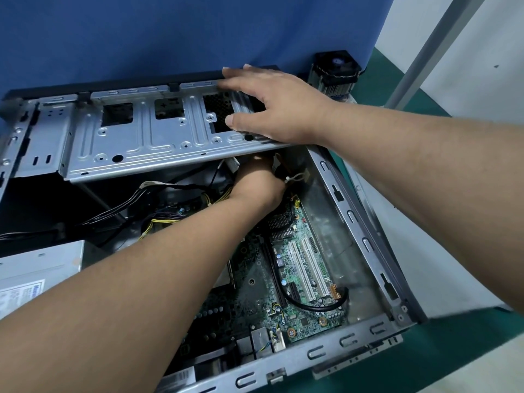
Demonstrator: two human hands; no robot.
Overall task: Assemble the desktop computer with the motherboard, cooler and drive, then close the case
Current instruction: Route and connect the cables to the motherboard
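— Both busy? Where was the motherboard (297, 268)?
— Seated in the case (368, 236). Right hand (272, 109), spread flat, steadied the raised drive cage (158, 137); left hand (255, 180) reached beneath it among cables (158, 219), grip hidden. Route those clear before lowering.

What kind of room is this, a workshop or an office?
Probably a repair or assembly bench rather than an office: an opened grey metal computer case lies on a green tabletop, a loose black fan cooler beside it, a blue partition behind.

Green motherboard (295, 268) lies flat inside the open case (354, 330); finned cooler (334, 75) stands outside.
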